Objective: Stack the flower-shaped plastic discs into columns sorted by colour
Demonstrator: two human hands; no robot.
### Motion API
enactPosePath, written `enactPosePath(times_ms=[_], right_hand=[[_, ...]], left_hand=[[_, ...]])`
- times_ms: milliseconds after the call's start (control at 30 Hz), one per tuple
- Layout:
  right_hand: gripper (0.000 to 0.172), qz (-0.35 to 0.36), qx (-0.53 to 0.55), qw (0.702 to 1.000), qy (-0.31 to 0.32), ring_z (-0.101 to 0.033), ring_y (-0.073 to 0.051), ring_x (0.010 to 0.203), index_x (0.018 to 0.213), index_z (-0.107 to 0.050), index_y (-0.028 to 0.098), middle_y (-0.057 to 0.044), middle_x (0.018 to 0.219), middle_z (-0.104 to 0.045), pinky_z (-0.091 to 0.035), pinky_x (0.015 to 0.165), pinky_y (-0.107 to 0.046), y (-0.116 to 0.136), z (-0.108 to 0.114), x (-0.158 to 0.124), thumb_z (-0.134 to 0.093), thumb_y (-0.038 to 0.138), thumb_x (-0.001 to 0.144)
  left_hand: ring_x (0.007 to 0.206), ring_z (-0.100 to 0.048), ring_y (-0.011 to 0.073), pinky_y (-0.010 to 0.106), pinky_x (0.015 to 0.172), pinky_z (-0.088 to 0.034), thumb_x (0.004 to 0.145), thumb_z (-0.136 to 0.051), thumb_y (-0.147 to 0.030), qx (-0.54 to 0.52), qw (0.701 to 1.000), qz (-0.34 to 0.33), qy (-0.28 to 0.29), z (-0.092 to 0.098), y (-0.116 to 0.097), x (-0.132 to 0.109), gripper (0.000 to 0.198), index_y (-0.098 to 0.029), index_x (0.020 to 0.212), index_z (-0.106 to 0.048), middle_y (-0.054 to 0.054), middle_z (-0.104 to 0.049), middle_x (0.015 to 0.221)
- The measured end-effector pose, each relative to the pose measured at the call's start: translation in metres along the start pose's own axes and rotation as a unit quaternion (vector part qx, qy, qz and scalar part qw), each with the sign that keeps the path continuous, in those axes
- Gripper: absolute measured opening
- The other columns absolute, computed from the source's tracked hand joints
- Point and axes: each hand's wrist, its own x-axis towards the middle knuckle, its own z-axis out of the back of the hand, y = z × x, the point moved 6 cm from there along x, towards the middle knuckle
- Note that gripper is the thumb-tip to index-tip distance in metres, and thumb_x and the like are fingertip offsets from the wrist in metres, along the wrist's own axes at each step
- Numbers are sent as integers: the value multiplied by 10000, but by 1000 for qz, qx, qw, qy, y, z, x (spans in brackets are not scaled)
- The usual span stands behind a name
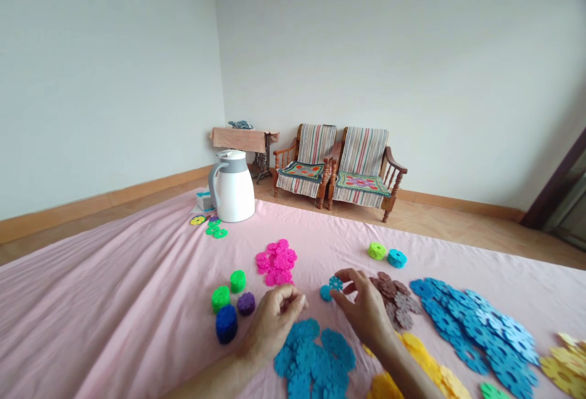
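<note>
My right hand point(364, 307) pinches a teal snowflake disc point(336, 283) between thumb and fingertips, just above the pink cloth point(114, 301). A small teal stack point(325, 293) sits right beside it. My left hand point(274, 319) is curled closed near the teal pile point(315, 359); what its fingers hold is hidden. Brown discs point(396, 298) lie just right of my right hand. Stacks in green point(220, 298), green point(237, 280), purple point(246, 303) and dark blue point(226, 323) stand left of my left hand.
A pink disc pile point(277, 262) lies ahead. Blue discs point(476, 326) and yellow discs point(425, 368) spread at right. Green point(376, 251) and teal point(397, 258) stacks stand farther back. A white jug point(232, 185) stands at the cloth's far edge. Two wooden armchairs point(339, 170) stand by the wall.
</note>
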Motion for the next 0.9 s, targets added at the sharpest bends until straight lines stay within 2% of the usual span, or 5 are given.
enactPosePath(times_ms=[267, 567, 733, 800, 900], right_hand=[[218, -16, 1, 998, 58, -620, -179, 764, 902, -656, 214, -35, 849, -611, -467, 711, -293, -11, -17, 2, -593, 229, 693], [239, -8, 2, 998, 69, -611, -171, 781, 928, -657, 197, -44, 873, -604, -465, 741, -285, -10, -23, 2, -589, 207, 699], [202, -15, 8, 998, 68, -600, -159, 754, 911, -653, 180, -41, 868, -611, -448, 698, -273, -3, -9, 4, -565, 228, 735], [120, 1, 7, 994, 111, -588, -141, 708, 802, -644, 184, -25, 823, -615, -431, 655, -255, 5, 2, 3, -543, 215, 743], [160, 43, 8, 962, 271, -580, -134, 733, 807, -640, 195, -6, 821, -625, -421, 657, -234, 16, 6, -9, -589, 154, 661]], left_hand=[[666, -547, 161, 227, 597, -425, 833, -510, -426, 7, 1000, -7, 7, 0, 3, 0, 321, -132, 742, -602, 26, -583, 674], [629, -513, 140, 216, 581, -400, 843, -513, -396, 14, 1000, -18, 16, -1, 0, 0, 301, -135, 707, -576, 13, -560, 652], [630, -507, 143, 215, 567, -386, 844, -498, -406, 27, 999, -20, 14, -1, 3, 1, 309, -136, 710, -566, 3, -530, 642], [630, -500, 142, 216, 569, -383, 839, -501, -398, 37, 999, -27, 7, -1, 5, 2, 301, -140, 693, -551, -3, -517, 635], [638, -502, 148, 222, 578, -383, 829, -509, -384, 54, 998, -32, -2, 0, 7, 2, 292, -143, 667, -536, -2, -511, 631]])
